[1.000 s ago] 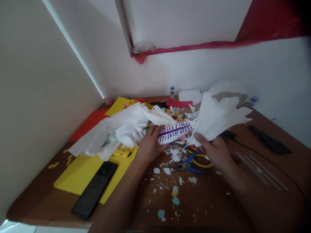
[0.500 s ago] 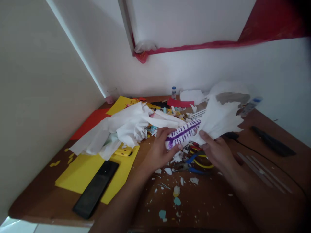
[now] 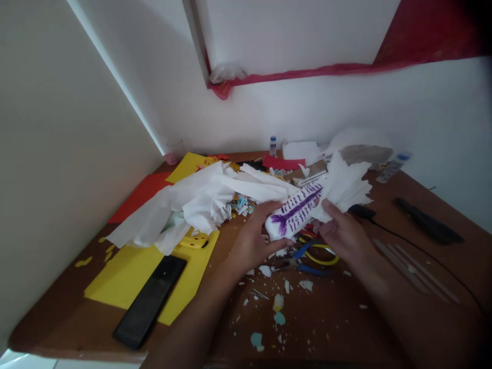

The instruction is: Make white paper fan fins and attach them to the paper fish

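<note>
Between my hands, above the table, is a long white piece [image 3: 295,211] marked with a purple stripe and rows of short purple strokes. My left hand [image 3: 255,237] grips its near-left end, thumb below and fingers above. White ruffled paper [image 3: 348,179] fans out from the far-right end, where my right hand [image 3: 338,228] pinches it with thumb and fingers. The join between piece and paper is partly covered by my right thumb. Under the hands lie pliers with blue handles [image 3: 313,270] and a yellow-handled tool [image 3: 325,261].
Crumpled white paper [image 3: 207,195] spreads left, beside yellow sheets [image 3: 111,279] bearing a black phone-like slab [image 3: 149,302]. Scraps [image 3: 280,318] litter the table front. At right are a black-handled tool [image 3: 428,220], clear sticks [image 3: 415,271] and a glue stick [image 3: 394,166].
The purple-marked piece has turned slightly so more of its left end shows. My left fingers have shifted off its face, and the ruffled paper has swung a little left.
</note>
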